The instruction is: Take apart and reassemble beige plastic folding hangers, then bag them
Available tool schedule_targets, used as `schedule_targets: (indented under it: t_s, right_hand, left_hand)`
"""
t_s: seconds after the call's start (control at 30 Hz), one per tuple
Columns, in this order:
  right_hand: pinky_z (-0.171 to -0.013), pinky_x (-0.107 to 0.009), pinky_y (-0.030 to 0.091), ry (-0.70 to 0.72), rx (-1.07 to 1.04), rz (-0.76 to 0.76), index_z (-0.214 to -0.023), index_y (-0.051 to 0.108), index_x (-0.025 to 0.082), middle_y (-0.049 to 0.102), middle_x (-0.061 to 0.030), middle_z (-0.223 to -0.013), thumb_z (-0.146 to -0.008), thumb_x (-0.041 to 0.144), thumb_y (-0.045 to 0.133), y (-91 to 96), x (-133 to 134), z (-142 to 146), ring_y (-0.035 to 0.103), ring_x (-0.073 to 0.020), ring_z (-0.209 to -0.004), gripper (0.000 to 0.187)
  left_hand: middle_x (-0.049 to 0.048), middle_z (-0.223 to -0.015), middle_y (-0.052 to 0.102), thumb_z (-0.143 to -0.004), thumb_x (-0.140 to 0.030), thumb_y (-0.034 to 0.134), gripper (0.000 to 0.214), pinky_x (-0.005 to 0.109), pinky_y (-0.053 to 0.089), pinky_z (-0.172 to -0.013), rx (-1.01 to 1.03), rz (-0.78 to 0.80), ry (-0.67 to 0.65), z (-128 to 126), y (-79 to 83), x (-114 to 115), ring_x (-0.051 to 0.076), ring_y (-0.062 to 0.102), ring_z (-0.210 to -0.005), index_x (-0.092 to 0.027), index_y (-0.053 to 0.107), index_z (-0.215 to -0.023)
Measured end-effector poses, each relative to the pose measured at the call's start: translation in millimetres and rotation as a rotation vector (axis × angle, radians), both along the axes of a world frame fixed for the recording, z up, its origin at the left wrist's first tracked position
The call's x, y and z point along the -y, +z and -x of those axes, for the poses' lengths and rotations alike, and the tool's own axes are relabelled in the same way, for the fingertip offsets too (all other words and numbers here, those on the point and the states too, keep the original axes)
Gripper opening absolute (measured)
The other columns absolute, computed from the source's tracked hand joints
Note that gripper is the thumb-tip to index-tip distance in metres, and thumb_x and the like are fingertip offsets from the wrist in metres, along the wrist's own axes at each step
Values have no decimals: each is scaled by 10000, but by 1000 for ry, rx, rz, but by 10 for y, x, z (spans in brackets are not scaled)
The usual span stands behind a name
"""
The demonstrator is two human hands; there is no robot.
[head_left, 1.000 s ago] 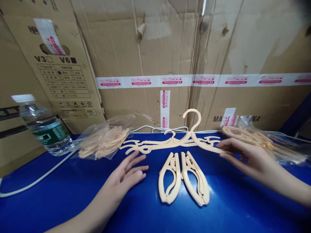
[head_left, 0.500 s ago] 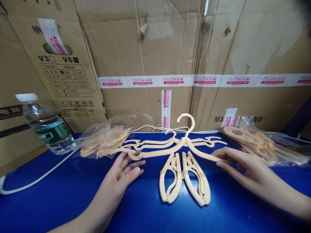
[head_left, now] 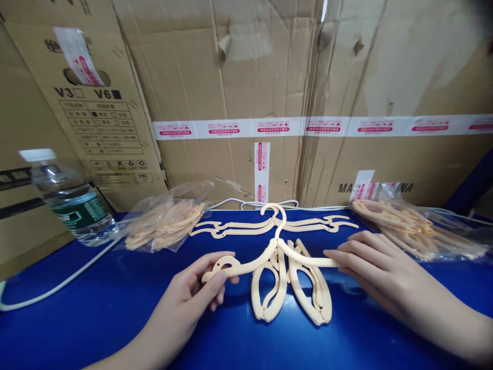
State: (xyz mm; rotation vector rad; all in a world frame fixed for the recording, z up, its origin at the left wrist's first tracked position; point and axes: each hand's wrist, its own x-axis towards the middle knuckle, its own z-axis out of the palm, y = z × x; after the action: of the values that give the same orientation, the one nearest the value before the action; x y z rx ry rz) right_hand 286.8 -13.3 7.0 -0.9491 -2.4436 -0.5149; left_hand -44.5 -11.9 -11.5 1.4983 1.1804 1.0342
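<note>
A cream folding clothes hanger (head_left: 254, 263) is held between both hands above the blue table, its hook pointing up and away. My left hand (head_left: 196, 282) pinches its left end, where the curved tip is folded in. My right hand (head_left: 379, 267) grips the right arm's end, and the fingers hide that tip. Below the held hanger lie two folded hangers (head_left: 269, 306) (head_left: 325, 308) side by side, partly covered by it. Behind it, unfolded hangers (head_left: 246, 226) lie flat with their arms spread.
A clear plastic bag of folded hangers (head_left: 165, 226) lies at left, another bag (head_left: 400, 221) at right. A water bottle (head_left: 73, 200) stands at the far left beside a white cable (head_left: 61, 288). Cardboard boxes (head_left: 231, 82) wall off the back of the blue table (head_left: 239, 344).
The held hanger has come lower and nearer, now overlapping the folded ones. Its left tip has been folded inward. My left fingers have closed on that end.
</note>
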Motion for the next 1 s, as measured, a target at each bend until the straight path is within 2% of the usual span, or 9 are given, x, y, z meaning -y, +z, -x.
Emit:
schedule_targets:
  t_s: [0.1,0.2,0.5,0.6,0.7,0.77,0.87,0.93,1.0]
  right_hand:
    - [-660,-368,486,-79,108,-253,-1118,649,199,702,-104,-933,-944,131,397,0,1,-66,636,-253,-808,314]
    - [-605,-330,484,-154,128,-356,-1112,642,200,717,-110,-1006,-937,92,362,-28,30,-120,665,-232,-756,347]
    - [-472,-342,497,-241,247,-396,-1101,679,129,664,-194,-1227,-847,-22,330,-55,77,-134,715,-269,-669,457]
    - [-505,-377,548,-248,226,-369,-1070,688,130,631,-217,-1265,-870,4,337,-41,79,-104,726,-312,-753,423]
    - [-673,-430,602,-189,37,-248,-1148,642,138,570,-220,-1332,-915,86,403,-65,64,-42,687,-351,-992,337]
    - [-771,-397,607,-155,-176,-120,-1234,589,175,549,-181,-1356,-935,150,453,-97,47,2,662,-308,-1067,330]
    - [-708,-291,624,-137,-492,136,-1260,576,231,616,-122,-1266,-927,279,540,-126,27,49,702,-222,-935,338]
    - [-676,-269,624,-125,-633,345,-1169,641,240,696,-90,-1113,-883,359,618,-111,25,66,712,-216,-874,311]
    - [-725,-286,619,-102,-733,539,-1067,695,249,734,-65,-1012,-837,401,674,-71,30,79,714,-233,-893,276]
  left_hand:
    - [46,-820,707,-830,-511,639,464,210,444,-522,15,12,1,4,-13,-13,126,537,-603,-173,628,-1147]
    - [42,-836,710,-844,-499,632,432,208,457,-546,21,11,-10,13,-28,-19,124,548,-618,-181,634,-1136]
    - [24,-808,705,-857,-481,622,389,209,470,-563,21,-11,-31,16,-27,-6,118,557,-598,-193,647,-1117]
    - [27,-815,708,-850,-487,625,399,214,470,-569,8,-4,-31,12,-18,-8,124,560,-609,-194,643,-1119]
    - [26,-824,707,-849,-496,623,408,214,468,-582,-5,-4,-32,15,-12,-3,124,557,-621,-198,634,-1129]
    - [19,-801,698,-847,-500,623,413,213,465,-590,-13,-10,-33,15,-4,1,122,552,-621,-197,636,-1127]
    - [-3,-711,656,-840,-503,629,416,212,463,-594,-19,-17,-18,6,9,0,122,544,-607,-191,647,-1116]
    - [-16,-670,627,-841,-500,629,407,211,464,-599,-16,-30,0,4,5,-5,123,545,-603,-192,653,-1108]
    - [-21,-656,617,-846,-494,628,399,211,468,-609,-15,-40,18,13,-15,-12,124,554,-608,-194,653,-1108]
